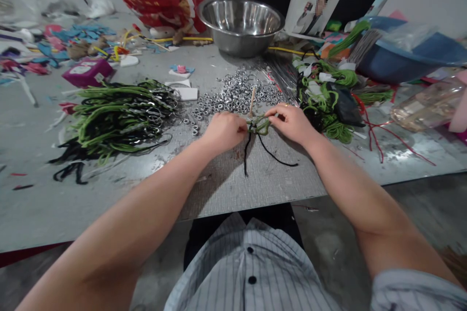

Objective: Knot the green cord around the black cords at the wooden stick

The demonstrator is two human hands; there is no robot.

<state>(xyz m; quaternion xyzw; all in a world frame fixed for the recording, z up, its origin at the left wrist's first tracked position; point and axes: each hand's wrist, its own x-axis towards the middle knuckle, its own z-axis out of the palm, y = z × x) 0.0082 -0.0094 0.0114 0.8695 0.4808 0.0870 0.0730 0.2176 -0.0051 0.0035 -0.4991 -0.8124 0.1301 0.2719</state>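
Observation:
Between my two hands is a knotted cord [263, 126] of green and black strands, its two black tails trailing on the table toward me. My left hand [226, 131] is closed at the cord's left end, with the fingertips partly hidden. My right hand [289, 121] pinches a green loop on the right side. Just behind the knot a thin wooden stick [252, 101] stands upright. A heap of small silver metal rings [237, 91] lies beyond my hands.
At left lies a bundle of green and black cords [116, 116], a purple box [88, 72] behind it. A steel bowl [241, 24] stands at the back. Green cord skeins [337, 129], a blue basin [397, 65] and red cords [375, 131] are at right.

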